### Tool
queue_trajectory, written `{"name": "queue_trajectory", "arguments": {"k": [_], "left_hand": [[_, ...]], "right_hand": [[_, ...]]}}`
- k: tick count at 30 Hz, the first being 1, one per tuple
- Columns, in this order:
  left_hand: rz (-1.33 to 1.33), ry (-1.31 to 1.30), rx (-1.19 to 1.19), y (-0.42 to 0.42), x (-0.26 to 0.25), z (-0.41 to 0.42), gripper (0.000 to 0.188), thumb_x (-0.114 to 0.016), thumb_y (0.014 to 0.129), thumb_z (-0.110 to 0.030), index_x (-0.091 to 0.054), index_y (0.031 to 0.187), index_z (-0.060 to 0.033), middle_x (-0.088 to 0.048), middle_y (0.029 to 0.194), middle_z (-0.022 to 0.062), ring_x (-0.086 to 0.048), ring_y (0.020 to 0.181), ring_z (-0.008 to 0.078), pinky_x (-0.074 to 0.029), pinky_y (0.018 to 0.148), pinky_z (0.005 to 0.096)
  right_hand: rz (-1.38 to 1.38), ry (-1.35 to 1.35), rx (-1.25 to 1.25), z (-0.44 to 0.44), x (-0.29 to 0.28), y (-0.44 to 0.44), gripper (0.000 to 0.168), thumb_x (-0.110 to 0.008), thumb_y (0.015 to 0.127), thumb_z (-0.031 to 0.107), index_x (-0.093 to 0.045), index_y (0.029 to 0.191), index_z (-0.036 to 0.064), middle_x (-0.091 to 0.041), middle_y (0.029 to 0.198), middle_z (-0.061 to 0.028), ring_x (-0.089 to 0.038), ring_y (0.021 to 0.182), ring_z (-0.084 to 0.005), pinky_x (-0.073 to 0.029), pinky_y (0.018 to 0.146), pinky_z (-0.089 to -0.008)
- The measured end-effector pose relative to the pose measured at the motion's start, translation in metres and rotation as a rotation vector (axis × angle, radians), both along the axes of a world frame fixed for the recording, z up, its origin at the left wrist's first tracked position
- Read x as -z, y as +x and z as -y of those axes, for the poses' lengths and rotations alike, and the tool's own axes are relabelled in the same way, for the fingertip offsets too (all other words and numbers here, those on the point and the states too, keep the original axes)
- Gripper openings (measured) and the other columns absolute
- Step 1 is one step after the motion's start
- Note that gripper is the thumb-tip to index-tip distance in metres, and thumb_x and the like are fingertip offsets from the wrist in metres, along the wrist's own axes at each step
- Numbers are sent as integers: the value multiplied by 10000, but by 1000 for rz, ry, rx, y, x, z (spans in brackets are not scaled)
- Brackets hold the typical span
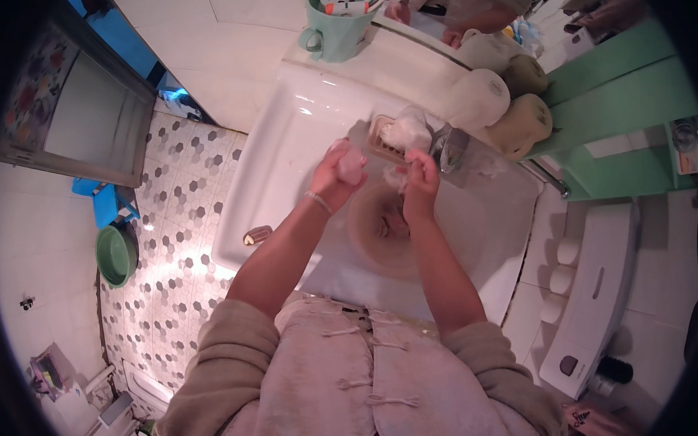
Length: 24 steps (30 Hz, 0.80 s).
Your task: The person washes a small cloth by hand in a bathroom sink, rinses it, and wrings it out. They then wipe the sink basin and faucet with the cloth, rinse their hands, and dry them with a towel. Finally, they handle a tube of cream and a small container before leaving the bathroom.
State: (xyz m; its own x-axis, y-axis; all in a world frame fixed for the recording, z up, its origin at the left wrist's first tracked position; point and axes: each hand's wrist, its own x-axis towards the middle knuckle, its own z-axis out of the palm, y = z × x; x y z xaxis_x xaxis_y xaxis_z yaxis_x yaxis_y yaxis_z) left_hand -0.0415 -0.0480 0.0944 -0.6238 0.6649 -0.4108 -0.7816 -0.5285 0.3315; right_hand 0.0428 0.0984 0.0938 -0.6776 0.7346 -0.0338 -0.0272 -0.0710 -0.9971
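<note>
My left hand [332, 173] grips a pink bar, apparently soap [349, 164], above the white ceramic sink [269, 173]. A bracelet circles that wrist. To its right, my right hand [420, 183] hovers over the bowl with curled fingers. A whitish, blurred patch [394, 176] shows beside its fingertips; whether this is foam or a held thing is unclear. Beyond the hands, a pinkish slatted soap dish [381, 126] carries a white, crumpled-looking item [408, 130]. The metal faucet [451, 147] is just right of the dish. Cloudy water [364, 242] and a dark, indistinct shape [388, 220] are in the bowl.
A green mug [336, 39] with tubes stands on the back ledge. Pale rounded containers [480, 98] line the mirror. A small brown object [257, 235] rests on the sink's left rim. At right hangs a white wall dispenser [594, 293]; a green basin [116, 256] is by the left wall.
</note>
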Motion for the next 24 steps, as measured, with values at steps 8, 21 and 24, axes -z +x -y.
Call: {"name": "queue_trajectory", "arguments": {"k": [8, 21, 24], "left_hand": [[-302, -338, -176, -33, 19, -110, 482, -525, 810, -151, -333, 1244, -68, -488, 1000, 32, -497, 877, 140, -413, 720, 285], [170, -24, 321, 109, 37, -10, 292, -378, 904, -267, -490, 1066, -52, -567, 1000, 93, -556, 902, 194, -451, 814, 311], [232, 131, 205, 105, 32, 4, 370, -324, 918, -316, -465, 1130, -48, -557, 1084, 126, -528, 1029, 236, -414, 912, 361]], "right_hand": [[165, -135, -49, 1, -1, 72, 146, -459, 881, 121, -538, 967, 32, -572, 791, -48, -560, 623, -104, -443, 515, -219], [81, -389, -543, 23, -10, 74, 167, -471, 885, 149, -549, 1000, 57, -540, 800, -32, -521, 677, -92, -435, 643, -232], [235, 282, -722, 41, -13, 64, 203, -483, 864, 137, -547, 1039, 57, -572, 905, -70, -561, 785, -159, -442, 729, -282]]}}
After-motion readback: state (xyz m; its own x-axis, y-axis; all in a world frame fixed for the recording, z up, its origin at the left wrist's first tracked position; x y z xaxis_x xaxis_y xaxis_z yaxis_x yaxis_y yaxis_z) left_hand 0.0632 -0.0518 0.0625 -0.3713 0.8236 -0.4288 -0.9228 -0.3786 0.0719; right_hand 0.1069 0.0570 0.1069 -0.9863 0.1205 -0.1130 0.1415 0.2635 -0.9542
